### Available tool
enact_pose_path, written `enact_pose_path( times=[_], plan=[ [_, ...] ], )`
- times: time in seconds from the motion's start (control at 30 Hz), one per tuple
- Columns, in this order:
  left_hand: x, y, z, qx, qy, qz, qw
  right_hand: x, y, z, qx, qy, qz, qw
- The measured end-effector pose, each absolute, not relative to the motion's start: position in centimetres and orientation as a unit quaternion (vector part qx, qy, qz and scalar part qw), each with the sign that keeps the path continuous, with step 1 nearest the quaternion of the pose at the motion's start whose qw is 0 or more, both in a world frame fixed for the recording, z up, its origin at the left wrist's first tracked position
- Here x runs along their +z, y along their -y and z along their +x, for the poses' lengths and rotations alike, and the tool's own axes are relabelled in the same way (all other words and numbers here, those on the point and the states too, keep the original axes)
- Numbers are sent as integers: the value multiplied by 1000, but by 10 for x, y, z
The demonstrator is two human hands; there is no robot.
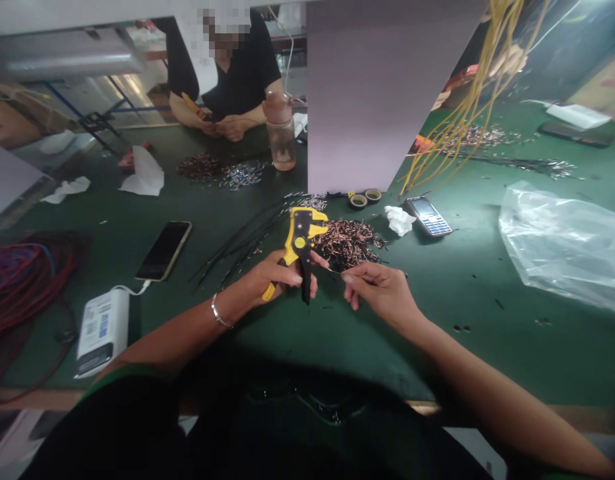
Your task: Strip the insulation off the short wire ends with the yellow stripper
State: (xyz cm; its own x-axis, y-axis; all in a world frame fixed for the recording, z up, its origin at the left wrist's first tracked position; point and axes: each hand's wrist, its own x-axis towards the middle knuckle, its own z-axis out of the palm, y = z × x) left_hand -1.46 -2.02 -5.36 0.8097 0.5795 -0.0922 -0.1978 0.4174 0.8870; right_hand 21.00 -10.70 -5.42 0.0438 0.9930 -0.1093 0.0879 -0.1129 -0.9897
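Observation:
My left hand [272, 277] is wrapped round the handles of a yellow and black wire stripper [301, 241], held upright over the green table [437, 320]. My right hand [375, 287] pinches a short thin wire [333, 270] whose tip points at the stripper. Just behind the tool lies a pile of stripped copper-ended wire pieces [350, 241]. A bundle of thin black wires [247, 237] lies to the left of the tool.
A smartphone [164, 250] and a white power bank [101, 330] lie at left, next to red cable coils [22, 280]. A keypad phone [428, 216], tape rolls [365, 197], a plastic bag [562, 243] and a bottle [281, 133] are around. Another person sits opposite, hands [222, 125] at work.

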Motion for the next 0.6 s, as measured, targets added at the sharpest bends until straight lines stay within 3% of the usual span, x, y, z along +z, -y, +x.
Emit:
enact_pose_path(
  times=[0.6],
  plan=[
    [-63,24,-13,140,-172,444,868,-65,99,211,510,444,-541,500]
  ],
)
